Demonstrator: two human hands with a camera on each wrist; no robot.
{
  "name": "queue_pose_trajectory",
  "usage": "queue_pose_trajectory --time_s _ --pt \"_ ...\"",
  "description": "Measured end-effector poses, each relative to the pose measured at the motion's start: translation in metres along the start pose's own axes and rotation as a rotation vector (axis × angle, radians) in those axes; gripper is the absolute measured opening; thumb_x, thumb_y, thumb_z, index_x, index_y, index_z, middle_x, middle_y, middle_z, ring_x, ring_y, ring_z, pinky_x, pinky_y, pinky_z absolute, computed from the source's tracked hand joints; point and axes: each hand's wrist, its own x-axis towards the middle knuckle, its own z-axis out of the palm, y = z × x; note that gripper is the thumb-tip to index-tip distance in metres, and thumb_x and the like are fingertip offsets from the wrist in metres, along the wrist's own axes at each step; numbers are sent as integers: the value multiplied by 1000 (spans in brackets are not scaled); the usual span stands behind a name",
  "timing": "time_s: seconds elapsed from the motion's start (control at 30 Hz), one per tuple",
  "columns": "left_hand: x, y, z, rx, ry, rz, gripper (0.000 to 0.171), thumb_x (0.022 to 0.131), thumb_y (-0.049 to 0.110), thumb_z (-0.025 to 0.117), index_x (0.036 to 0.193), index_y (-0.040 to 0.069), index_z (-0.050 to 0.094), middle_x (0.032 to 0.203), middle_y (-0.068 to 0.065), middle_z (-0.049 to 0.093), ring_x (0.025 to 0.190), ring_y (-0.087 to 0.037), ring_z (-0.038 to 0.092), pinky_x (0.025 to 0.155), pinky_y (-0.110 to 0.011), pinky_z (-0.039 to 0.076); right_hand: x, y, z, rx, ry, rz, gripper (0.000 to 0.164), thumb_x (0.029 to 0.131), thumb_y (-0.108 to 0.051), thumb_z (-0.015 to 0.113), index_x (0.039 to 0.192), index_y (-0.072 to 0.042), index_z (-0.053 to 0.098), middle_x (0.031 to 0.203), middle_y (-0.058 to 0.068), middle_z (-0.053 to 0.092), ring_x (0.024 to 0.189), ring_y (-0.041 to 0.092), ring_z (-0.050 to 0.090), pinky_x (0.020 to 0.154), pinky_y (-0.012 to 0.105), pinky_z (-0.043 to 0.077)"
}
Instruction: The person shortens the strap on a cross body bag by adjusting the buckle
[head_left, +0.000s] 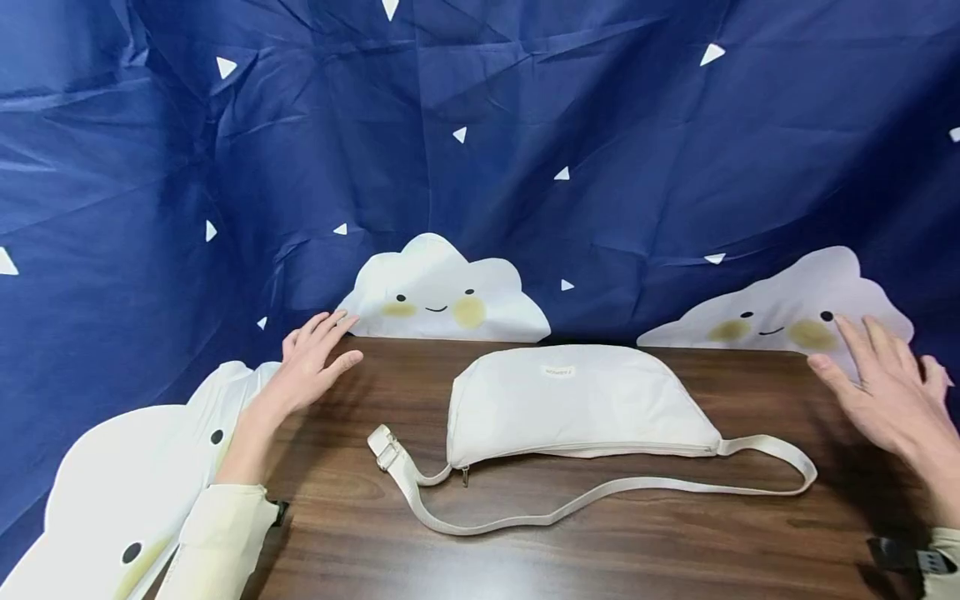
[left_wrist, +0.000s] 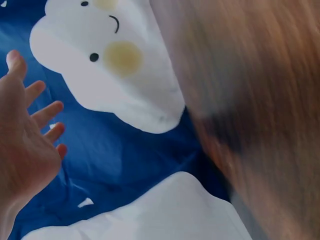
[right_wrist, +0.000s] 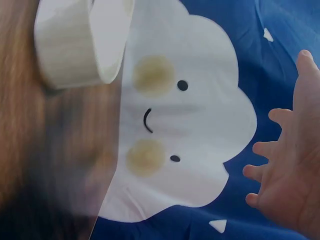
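Observation:
A white shoulder bag [head_left: 562, 404] lies on the brown wooden table [head_left: 675, 542], its zipper edge toward me and a small label on its upper side. Its strap [head_left: 622, 483] curves across the wood in front of it, with a buckle [head_left: 387, 454] at the left end. To the left of the bag my left hand [head_left: 311, 362] is held up with fingers extended, touching nothing. My right hand [head_left: 888, 392] is raised on the far right, fingers spread and holding nothing. Part of the strap [right_wrist: 70, 45] shows in the right wrist view.
Behind and to the left of the table hangs a dark blue cloth [head_left: 495, 100] with white triangles. Smiling clouds [head_left: 442, 287] are printed along its lower part. A large printed cloud [head_left: 120, 475] lies left of the table. Each forearm wears a dark wrist device [head_left: 896, 554].

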Motion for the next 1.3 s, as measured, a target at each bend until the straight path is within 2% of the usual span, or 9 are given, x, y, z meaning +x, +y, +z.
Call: queue_pose_trajectory --time_s 0.2,0.47,0.57,0.67,0.77,0.83,1.0,1.17,1.3 --pt "-4 19 6 -37 -118 74 57 99 39 66 148 12 53 150 -12 50 141 -35 37 105 -63 25 -4 -9 -6 22 36 -26 67 108 -35 45 163 -11 16 164 27 9 151 44 3 107 74 -11" --pt "-23 59 24 -440 -627 166 54 92 34 77 138 10 62 135 -3 63 126 -22 56 103 -48 45 -14 -28 -17 91 189 28 42 103 -32 54 134 -5 58 137 34 50 120 62 42 88 71 26" --pt "-27 71 28 -410 -717 223 50 88 29 82 131 10 65 118 1 70 110 -17 64 94 -44 50 -16 -36 -17 103 240 36 33 101 -32 59 120 -7 66 128 31 59 108 60 50 77 65 28" --pt "-28 81 30 -332 -732 250 31 89 18 80 118 10 71 96 9 71 91 -11 65 83 -36 53 -15 -45 -16 127 281 5 26 98 -29 63 111 -7 71 124 -16 68 103 56 55 74 61 29" --pt "-28 87 28 -282 -719 259 19 89 10 80 106 14 75 88 14 68 83 -7 64 80 -32 53 -14 -54 -17 149 296 -19 21 96 -27 67 106 -9 74 105 -50 48 99 51 57 73 50 32" --pt "-29 89 25 -248 -712 258 21 85 12 82 105 16 76 91 14 66 86 -9 63 82 -32 51 -14 -61 -18 157 291 -32 19 95 -26 69 104 -9 74 104 -42 58 97 50 58 73 47 33" --pt "-34 93 21 -118 -744 191 39 74 17 90 109 21 72 99 9 60 103 -21 60 88 -45 42 -15 -74 -23 142 265 -48 16 92 -27 73 102 -15 76 99 19 71 87 37 62 68 48 35" --pt "-44 92 26 8 -732 115 41 68 4 91 101 20 71 93 10 58 103 -22 61 84 -46 43 -13 -85 -19 120 244 -133 10 90 -27 76 99 -23 78 86 -7 71 74 2 54 63 34 36" --pt "-46 86 29 6 -714 63 39 66 -1 91 93 19 70 87 9 59 84 -15 59 77 -37 45 -12 -95 -13 129 233 -218 9 90 -22 77 99 -23 79 91 -15 70 86 -18 48 69 26 38"
